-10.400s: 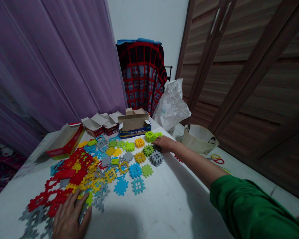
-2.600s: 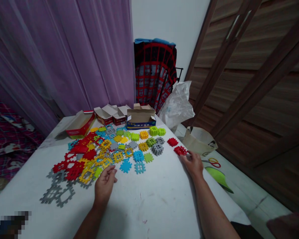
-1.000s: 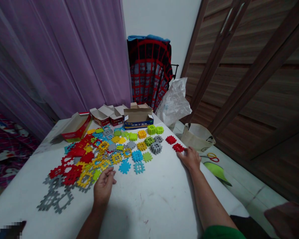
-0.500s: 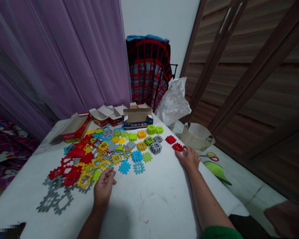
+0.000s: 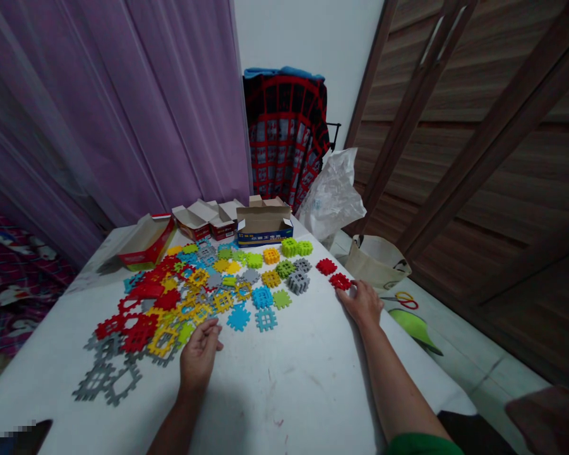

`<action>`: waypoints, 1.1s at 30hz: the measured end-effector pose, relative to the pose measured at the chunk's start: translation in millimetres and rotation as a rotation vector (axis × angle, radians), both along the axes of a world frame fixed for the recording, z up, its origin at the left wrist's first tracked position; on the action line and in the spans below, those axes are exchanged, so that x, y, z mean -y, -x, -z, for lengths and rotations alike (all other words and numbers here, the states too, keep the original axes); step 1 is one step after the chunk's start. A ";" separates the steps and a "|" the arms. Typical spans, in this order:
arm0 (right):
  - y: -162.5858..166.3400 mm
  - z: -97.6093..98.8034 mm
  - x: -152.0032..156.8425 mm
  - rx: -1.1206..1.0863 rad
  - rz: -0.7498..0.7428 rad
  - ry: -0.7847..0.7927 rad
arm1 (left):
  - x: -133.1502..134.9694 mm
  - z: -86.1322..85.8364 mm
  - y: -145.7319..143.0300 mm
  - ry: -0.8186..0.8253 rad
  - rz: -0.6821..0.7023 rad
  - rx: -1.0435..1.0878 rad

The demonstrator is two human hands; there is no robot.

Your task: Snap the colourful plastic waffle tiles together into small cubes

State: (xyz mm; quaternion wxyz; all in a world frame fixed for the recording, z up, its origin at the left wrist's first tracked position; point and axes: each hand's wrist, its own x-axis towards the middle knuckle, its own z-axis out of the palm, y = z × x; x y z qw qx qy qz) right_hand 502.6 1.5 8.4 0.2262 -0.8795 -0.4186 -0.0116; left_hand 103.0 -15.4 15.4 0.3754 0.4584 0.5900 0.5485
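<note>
Toothed, interlocking plastic building tiles cover much of the white table. My right hand [image 5: 364,305] is at the table's right edge, with thumb and fingers closed on the near edge of a red tile [image 5: 340,282]. Just behind that tile lies another red tile [image 5: 326,266]. My left hand [image 5: 201,354] rests near the front of the loose pile, fingers loosely bent and thumb apart, with nothing visible in it. Close to it are a yellow tile [image 5: 163,342] and a blue tile [image 5: 239,318]. Between the hands stand a grey stack [image 5: 298,282] and a blue stack [image 5: 262,297].
Opened cardboard boxes line the back: a red one [image 5: 146,243], smaller ones, and a blue one [image 5: 265,238]. A clear plastic bag [image 5: 334,196] hangs beyond the right corner. A cloth bag [image 5: 377,262] and red-yellow scissors [image 5: 406,301] are beyond the right edge.
The view has shifted very slightly. Both hands and the tiles keep their places; my right hand stays at the same red tile.
</note>
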 end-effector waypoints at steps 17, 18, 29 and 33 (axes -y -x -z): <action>-17.6 17.0 7.1 -0.064 0.035 -0.275 | 1.9 -0.8 -7.6 0.015 -0.008 0.110; -19.2 19.6 7.5 -0.067 0.052 -0.323 | 2.1 -0.7 -7.8 0.016 -0.003 0.120; 27.5 7.9 7.4 0.273 -0.185 -0.800 | -10.3 -0.5 61.9 -0.111 -0.172 -0.109; 75.1 1.9 0.9 0.286 -0.404 -0.825 | -8.5 -6.6 119.8 -0.121 -0.432 -0.564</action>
